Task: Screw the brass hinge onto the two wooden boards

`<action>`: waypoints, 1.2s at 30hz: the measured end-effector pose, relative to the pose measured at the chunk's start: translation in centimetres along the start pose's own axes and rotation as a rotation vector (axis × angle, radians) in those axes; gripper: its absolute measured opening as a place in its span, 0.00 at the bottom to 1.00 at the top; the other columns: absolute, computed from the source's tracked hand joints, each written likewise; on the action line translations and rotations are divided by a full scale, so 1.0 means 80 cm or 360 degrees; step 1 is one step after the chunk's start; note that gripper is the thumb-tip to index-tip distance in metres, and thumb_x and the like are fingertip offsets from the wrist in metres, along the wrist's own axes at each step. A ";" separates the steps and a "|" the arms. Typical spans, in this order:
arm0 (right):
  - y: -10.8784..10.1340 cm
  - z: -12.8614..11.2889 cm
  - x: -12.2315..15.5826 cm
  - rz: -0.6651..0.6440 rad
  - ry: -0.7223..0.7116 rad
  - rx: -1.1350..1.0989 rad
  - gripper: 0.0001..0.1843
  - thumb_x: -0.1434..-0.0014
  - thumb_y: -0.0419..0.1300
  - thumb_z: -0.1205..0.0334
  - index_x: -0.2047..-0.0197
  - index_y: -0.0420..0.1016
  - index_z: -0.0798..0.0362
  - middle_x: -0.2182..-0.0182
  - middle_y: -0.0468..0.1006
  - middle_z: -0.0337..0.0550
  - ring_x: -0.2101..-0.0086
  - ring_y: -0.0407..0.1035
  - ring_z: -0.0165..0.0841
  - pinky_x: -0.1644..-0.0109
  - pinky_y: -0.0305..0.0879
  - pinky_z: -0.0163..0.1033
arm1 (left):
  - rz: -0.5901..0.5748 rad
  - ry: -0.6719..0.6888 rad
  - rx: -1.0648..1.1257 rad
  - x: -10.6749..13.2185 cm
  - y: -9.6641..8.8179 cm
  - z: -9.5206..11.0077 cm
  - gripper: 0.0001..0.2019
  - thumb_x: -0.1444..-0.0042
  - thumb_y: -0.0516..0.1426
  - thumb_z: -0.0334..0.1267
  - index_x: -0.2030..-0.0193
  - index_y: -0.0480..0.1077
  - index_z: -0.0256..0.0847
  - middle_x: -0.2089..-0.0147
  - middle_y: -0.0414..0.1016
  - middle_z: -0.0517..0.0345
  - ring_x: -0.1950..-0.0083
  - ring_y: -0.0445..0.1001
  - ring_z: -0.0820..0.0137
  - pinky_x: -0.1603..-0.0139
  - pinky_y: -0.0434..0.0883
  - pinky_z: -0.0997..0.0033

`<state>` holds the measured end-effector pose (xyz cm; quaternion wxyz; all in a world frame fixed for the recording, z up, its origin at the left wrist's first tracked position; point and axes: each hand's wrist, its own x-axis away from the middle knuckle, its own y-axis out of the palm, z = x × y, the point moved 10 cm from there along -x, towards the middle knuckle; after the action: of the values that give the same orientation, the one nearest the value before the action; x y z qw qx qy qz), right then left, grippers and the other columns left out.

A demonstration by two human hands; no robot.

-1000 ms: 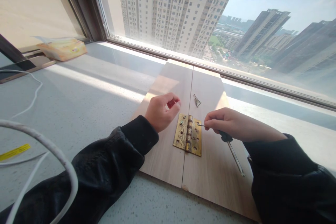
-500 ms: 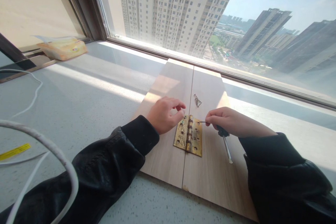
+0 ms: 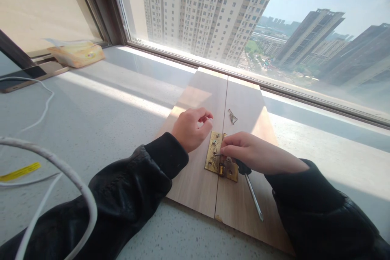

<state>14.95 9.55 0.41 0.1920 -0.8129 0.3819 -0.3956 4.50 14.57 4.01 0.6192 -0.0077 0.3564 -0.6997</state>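
Note:
My right hand (image 3: 243,152) is closed, with a screw (image 3: 217,154) pinched between thumb and fingers over the left leaf of a brass hinge (image 3: 210,162). The same hand keeps a screwdriver (image 3: 254,199) tucked under the palm, its dark handle partly hidden and its shaft pointing down toward me. Screws sit in the upper holes of the left leaf; my right hand covers much of the right leaf. My left hand (image 3: 191,130) hovers beside the hinge, fingers loosely curled with a small gap at the thumb, nothing visible in it. Several loose screws (image 3: 232,118) lie beyond the hinge.
Two wooden boards (image 3: 198,195) lie side by side under the hinge on a speckled sill (image 3: 137,118), below a window. A white cable (image 3: 88,199) loops at the left. A tissue pack (image 3: 77,55) and a phone (image 3: 24,83) are at the far left.
My right hand has moved left with the screw and screwdriver, from the right leaf across to the left leaf. The gap between my left thumb and fingers has narrowed.

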 end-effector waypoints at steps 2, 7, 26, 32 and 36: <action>-0.004 0.003 -0.001 0.0050 0.0006 0.0028 0.15 0.43 0.48 0.57 0.74 0.68 0.56 0.82 0.57 0.34 0.80 0.53 0.25 0.78 0.51 0.32 | -0.0010 -0.0005 0.0007 0.000 0.001 -0.001 0.08 0.48 0.52 0.33 0.65 0.72 0.38 0.71 0.73 0.59 0.69 0.69 0.72 0.72 0.63 0.74; -0.006 0.006 -0.004 0.0095 -0.0004 0.0114 0.16 0.42 0.47 0.56 0.76 0.66 0.55 0.82 0.58 0.34 0.80 0.54 0.25 0.78 0.51 0.33 | -0.0004 -0.0002 0.0021 0.000 0.001 0.000 0.08 0.48 0.52 0.33 0.65 0.72 0.37 0.72 0.73 0.59 0.69 0.69 0.73 0.72 0.63 0.74; -0.016 -0.018 0.001 0.0274 -0.0166 0.0393 0.14 0.41 0.50 0.55 0.73 0.65 0.53 0.79 0.67 0.36 0.77 0.60 0.27 0.74 0.54 0.34 | -0.0011 -0.0016 0.0044 0.000 0.002 0.001 0.08 0.48 0.53 0.32 0.65 0.73 0.37 0.73 0.73 0.60 0.73 0.66 0.76 0.74 0.62 0.76; -0.017 -0.016 0.001 0.0280 -0.0140 0.0313 0.10 0.42 0.52 0.55 0.69 0.66 0.52 0.78 0.69 0.35 0.77 0.61 0.26 0.73 0.56 0.33 | 0.0000 -0.0014 0.0052 0.000 0.001 0.002 0.08 0.48 0.53 0.32 0.66 0.73 0.36 0.73 0.73 0.59 0.74 0.65 0.77 0.74 0.62 0.77; -0.013 -0.013 0.000 0.0221 -0.0137 0.0282 0.09 0.43 0.53 0.55 0.69 0.67 0.51 0.78 0.69 0.35 0.78 0.61 0.26 0.74 0.55 0.33 | -0.0009 -0.0017 0.0037 0.000 0.002 0.001 0.08 0.49 0.53 0.32 0.65 0.73 0.37 0.73 0.73 0.59 0.74 0.65 0.76 0.74 0.62 0.76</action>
<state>14.61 10.20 1.67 0.3062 -0.7805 0.3922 -0.3783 4.65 14.50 3.99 0.6192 -0.0050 0.3449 -0.7054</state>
